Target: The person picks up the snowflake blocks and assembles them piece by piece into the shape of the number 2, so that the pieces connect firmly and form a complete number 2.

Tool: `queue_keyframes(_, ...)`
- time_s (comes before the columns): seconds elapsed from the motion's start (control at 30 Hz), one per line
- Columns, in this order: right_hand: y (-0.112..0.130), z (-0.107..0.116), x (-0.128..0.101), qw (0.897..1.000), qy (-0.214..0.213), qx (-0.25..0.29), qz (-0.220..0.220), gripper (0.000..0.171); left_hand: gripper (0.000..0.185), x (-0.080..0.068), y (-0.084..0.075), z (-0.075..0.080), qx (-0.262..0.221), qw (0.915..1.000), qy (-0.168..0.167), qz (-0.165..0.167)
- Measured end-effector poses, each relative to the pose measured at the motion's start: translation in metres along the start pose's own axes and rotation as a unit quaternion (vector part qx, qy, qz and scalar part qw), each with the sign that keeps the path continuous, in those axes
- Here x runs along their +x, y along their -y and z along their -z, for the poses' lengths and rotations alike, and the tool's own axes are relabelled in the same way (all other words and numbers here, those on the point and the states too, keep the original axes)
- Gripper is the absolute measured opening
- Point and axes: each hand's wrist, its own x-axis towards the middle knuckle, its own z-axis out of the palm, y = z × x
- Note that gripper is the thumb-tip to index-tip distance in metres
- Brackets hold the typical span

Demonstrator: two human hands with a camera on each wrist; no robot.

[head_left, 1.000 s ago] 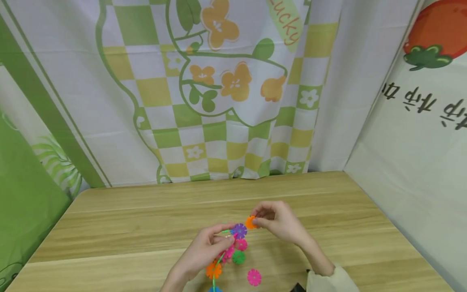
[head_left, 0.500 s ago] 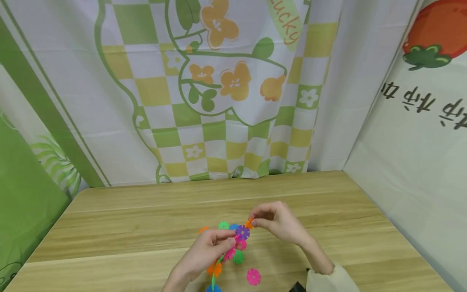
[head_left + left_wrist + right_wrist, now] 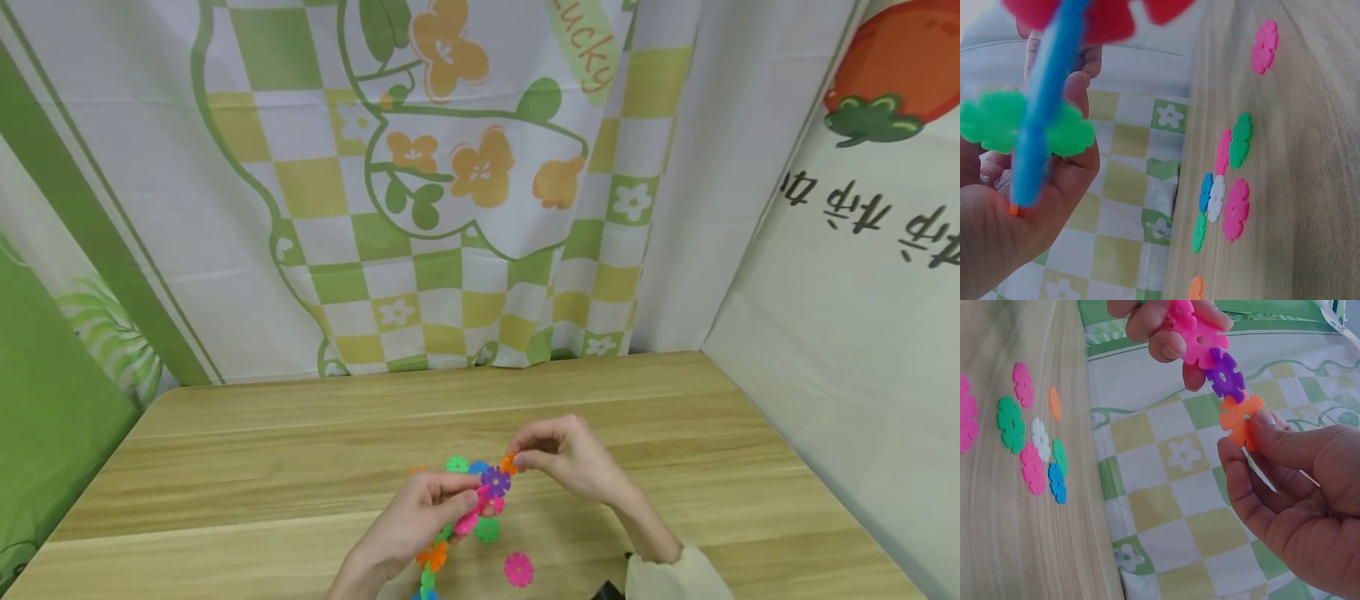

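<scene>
Pinching the orange plastic snowflake disc (image 3: 1240,419) in the right hand (image 3: 1291,506), slot squarely into the purple notched disc (image 3: 1225,375) at eleven o'clock, left hand (image 3: 408,525) gripping the multicoloured chain (image 3: 450,542) steady.

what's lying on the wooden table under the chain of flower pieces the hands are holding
Loose plastic flower discs lie on the wooden table: a pink disc and a green disc. The left hand and right hand hide others.
</scene>
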Motion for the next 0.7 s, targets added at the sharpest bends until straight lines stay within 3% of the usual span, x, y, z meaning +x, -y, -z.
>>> queue_keyframes(0.27,-0.0057,-0.0048,0.0028,1.000,-0.019,-0.007,0.010,0.008,0.039,-0.0012,-0.0005,0.0039,-0.021,0.9996,0.003,0.020)
queue_keyframes(0.5,-0.0073,-0.0072,0.0035,0.999,0.004,0.028,0.019,0.006,0.036,-0.0005,-0.0001,0.0069,-0.006,0.9998,0.009,0.018)
queue_keyframes(0.7,-0.0059,-0.0049,0.0031,0.999,0.004,0.030,0.033,0.008,0.044,-0.0003,-0.0011,0.0044,-0.002,0.9992,-0.001,0.041)
